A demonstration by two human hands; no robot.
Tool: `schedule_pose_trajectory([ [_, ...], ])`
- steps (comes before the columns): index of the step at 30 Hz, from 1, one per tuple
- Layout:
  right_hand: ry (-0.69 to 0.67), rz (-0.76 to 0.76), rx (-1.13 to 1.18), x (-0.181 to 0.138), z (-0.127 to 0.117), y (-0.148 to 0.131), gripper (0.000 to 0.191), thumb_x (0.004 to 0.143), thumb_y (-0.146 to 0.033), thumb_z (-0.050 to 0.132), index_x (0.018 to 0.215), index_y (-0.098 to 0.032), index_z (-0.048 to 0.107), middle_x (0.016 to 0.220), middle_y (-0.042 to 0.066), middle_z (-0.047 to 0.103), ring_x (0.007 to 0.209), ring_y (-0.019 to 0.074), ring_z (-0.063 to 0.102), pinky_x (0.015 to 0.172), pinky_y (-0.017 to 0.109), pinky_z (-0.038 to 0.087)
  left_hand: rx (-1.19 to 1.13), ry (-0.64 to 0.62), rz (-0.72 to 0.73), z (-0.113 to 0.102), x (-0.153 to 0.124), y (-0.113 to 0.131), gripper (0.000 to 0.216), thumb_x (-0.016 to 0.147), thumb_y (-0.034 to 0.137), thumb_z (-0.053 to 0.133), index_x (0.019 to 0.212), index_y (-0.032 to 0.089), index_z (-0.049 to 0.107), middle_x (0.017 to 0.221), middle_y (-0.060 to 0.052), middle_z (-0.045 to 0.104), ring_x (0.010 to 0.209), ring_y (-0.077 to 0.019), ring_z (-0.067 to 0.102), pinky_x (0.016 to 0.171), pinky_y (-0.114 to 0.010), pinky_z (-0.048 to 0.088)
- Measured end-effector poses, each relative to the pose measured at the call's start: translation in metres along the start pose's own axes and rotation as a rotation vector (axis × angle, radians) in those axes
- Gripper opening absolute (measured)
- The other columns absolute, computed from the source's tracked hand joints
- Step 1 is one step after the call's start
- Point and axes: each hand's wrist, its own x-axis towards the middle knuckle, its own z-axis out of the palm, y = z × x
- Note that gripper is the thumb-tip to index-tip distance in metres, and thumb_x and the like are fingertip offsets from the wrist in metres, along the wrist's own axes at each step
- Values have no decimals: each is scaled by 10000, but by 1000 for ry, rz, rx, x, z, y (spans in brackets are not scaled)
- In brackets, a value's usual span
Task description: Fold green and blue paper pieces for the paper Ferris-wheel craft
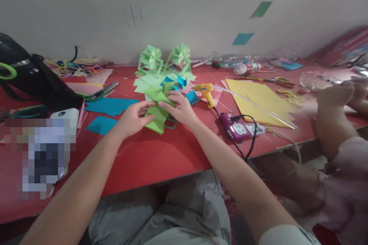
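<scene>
Folded light-green paper (157,121) lies between my two hands on the red table. My left hand (133,118) is at its left edge, with curved fingers gripping the side. From the right, my right hand (181,109) has its fingertips closed on the upper part of the paper. Small folded blue paper pieces (192,97) lie just beyond my right hand. Behind the paper, two pale-green paper wheels (151,57) stand on stands over pale-green sheets (143,83). Blue paper sheets (111,106) lie left of my left hand.
Right of my hands are a yellow glue gun (206,92), a purple power strip (234,128) with cables, yellow sheets (253,101) and scissors (283,81). A black bottle (37,72) and a phone (64,116) are at left. Another person's hand (335,93) rests at far right.
</scene>
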Motion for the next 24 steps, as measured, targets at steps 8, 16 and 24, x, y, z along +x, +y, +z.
schedule_pose_trajectory([
  [8, -104, -161, -41, -3, 5, 3, 245, 915, -387, 630, 816, -183, 722, 1206, 132, 639, 1147, 220, 617, 1043, 407, 472, -303, 173, -74, 6, 4, -3, 342, 712, 355, 772, 943, 199, 575, 922, -37, 689, 889, -215, 664, 791, -327, 510],
  [16, -175, -246, -139, -5, 5, 4, 229, 874, -372, 692, 995, -190, 762, 1435, 160, 501, 1286, 261, 531, 1095, 448, 441, -557, 208, -145, 8, 6, -1, 472, 676, 486, 838, 991, 165, 692, 842, -54, 714, 822, -204, 683, 712, -286, 529],
  [24, -169, -185, -93, -7, 6, 0, 341, 805, -464, 751, 1010, -192, 757, 1480, 163, 434, 1370, 290, 459, 1147, 468, 382, -727, 341, -146, 6, 8, 2, 399, 581, 317, 904, 881, 165, 689, 779, -33, 718, 755, -178, 700, 657, -257, 548],
])
